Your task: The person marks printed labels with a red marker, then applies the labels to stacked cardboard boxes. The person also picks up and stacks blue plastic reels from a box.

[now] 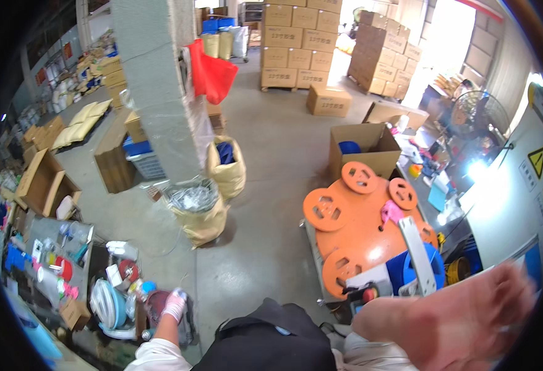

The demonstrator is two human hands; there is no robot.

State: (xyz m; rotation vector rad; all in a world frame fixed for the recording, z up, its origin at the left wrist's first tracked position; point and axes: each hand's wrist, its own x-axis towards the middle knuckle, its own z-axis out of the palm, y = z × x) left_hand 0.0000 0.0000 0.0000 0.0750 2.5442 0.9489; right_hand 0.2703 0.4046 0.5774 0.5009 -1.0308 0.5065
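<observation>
My left hand (174, 304), in a whitish glove, is low at the left beside a dark red bin-like thing (156, 304); its fingers are too small to make out. My right hand (500, 309) is stretched out to the right, very near the camera and smeared by motion, so its fingers do not show clearly. Beyond my right forearm is an orange round turntable (373, 238) carrying several orange reels (325, 209). A pink cloth-like piece (392, 212) lies on it. A blue reel (415, 269) sits under a pale metal arm (417, 256).
An open carton (364, 151) stands behind the turntable. At the right are a light machine cabinet (506, 185) and a fan (478, 114). Sacks (202, 222) stand by a pillar (154, 93). A cluttered bench (55, 229) is at the left. Stacked cartons (299, 43) stand far off.
</observation>
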